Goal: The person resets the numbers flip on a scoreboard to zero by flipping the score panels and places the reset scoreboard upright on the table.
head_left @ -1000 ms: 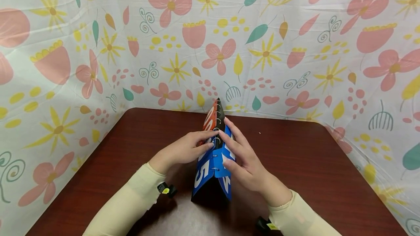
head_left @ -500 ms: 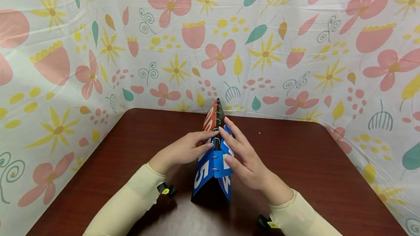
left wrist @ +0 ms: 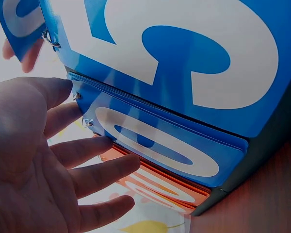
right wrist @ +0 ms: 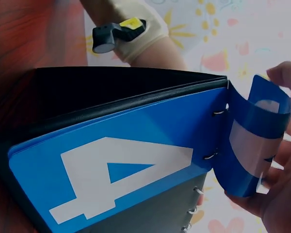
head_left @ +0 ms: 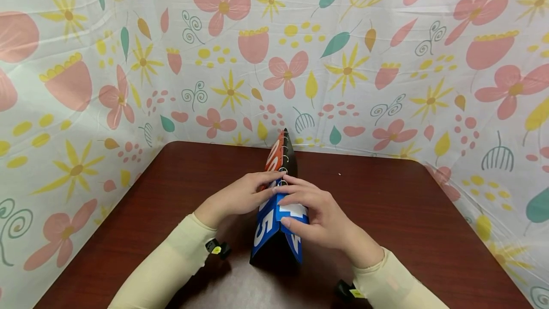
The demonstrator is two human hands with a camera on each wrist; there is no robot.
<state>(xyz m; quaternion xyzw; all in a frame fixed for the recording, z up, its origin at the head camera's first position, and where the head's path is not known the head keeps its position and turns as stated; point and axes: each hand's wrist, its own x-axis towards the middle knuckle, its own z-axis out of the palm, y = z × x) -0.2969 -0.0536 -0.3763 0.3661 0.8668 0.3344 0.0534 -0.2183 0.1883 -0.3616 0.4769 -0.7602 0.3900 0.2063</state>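
Note:
A tabletop flip scoreboard (head_left: 266, 232) stands like a tent on the table, its number cards hung on metal rings along the ridge. My left hand (head_left: 238, 195) lies along its left face, fingers extended toward the ridge; the left wrist view shows them spread beside the blue 0 card (left wrist: 157, 145). A large blue 5 card (left wrist: 208, 92) is nearer. My right hand (head_left: 330, 216) holds a blue number card (right wrist: 254, 141), bent into a curl beside the ridge. Below it, a blue 4 card (right wrist: 121, 170) lies against the right face.
The dark reddish-brown table (head_left: 386, 213) extends on both sides of the scoreboard. A flower-printed cloth (head_left: 364, 85) hangs around its back and sides. Red number cards (head_left: 274, 155) hang on the far part of the left face.
My right hand has drawn its fingers in toward the ridge, and the blue card it holds has bent and shifted, its white figure now showing beside the ridge. My left hand has stayed put.

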